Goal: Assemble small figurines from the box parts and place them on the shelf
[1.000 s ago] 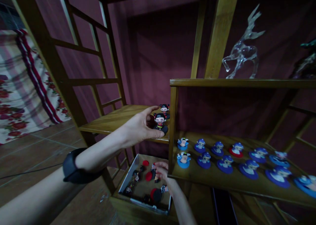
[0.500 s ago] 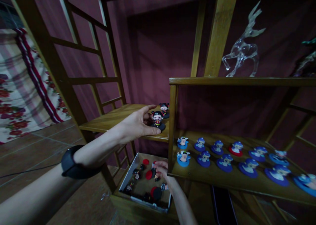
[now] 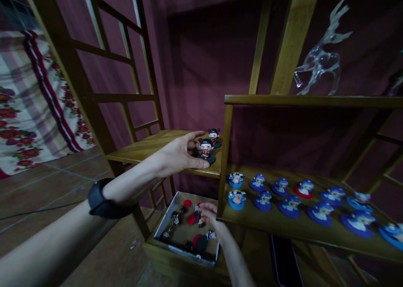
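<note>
My left hand point(image 3: 185, 152), with a black band on the wrist, has its thumb and fingers around a figurine point(image 3: 206, 147) with black hair buns and a dark round base. That figurine stands upright at the front of the wooden left shelf point(image 3: 151, 145). Just behind it is a similar figurine point(image 3: 214, 135). Lower down, my right hand point(image 3: 210, 215) hangs over the right side of a shallow cardboard box point(image 3: 162, 224), fingers loosely apart, nothing visible in them. Inside the box lie several small figurines point(image 3: 176, 219) and round red or black bases point(image 3: 191, 219).
Several figurines on blue, purple and red bases line the right shelf point(image 3: 252, 215). A clear glass deer point(image 3: 321, 62) stands on the upper shelf point(image 3: 267, 99). An upright board point(image 3: 225, 140) divides left from right. Below lies a dark flat phone-like object point(image 3: 285, 259).
The view has shifted slightly, so everything sits a little further right. My left hand stays on the front figurine, and my right hand remains over the box.
</note>
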The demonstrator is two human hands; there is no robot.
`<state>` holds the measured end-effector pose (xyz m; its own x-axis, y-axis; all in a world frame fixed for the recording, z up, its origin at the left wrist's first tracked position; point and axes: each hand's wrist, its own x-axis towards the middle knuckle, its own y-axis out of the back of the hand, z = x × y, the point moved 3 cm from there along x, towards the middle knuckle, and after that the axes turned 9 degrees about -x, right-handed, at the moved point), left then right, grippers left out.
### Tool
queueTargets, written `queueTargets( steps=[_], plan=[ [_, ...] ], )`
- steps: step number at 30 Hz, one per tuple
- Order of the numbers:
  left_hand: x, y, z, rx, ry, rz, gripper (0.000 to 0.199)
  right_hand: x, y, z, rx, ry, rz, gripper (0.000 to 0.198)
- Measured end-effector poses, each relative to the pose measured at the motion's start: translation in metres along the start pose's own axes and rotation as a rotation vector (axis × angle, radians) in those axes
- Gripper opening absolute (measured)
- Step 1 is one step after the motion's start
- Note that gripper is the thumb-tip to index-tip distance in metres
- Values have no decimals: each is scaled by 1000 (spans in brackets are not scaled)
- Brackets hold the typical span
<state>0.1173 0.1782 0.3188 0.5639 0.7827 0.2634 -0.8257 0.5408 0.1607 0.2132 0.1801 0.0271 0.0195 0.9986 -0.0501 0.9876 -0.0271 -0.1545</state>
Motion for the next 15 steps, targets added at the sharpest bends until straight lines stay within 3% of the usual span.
queueTargets(
  steps=[8, 11, 15],
  plan=[
    [-4, 2, 3, 15, -16, 63, 89, -5, 0, -3, 5, 3, -14, 26],
    [-19, 5, 9, 1, -128, 199, 84, -3, 1, 4, -29, -5, -6, 29],
    [-60, 4, 7, 18, -314, 492, 73, 0, 5, 17, -106, 5, 6, 31]
  ],
)
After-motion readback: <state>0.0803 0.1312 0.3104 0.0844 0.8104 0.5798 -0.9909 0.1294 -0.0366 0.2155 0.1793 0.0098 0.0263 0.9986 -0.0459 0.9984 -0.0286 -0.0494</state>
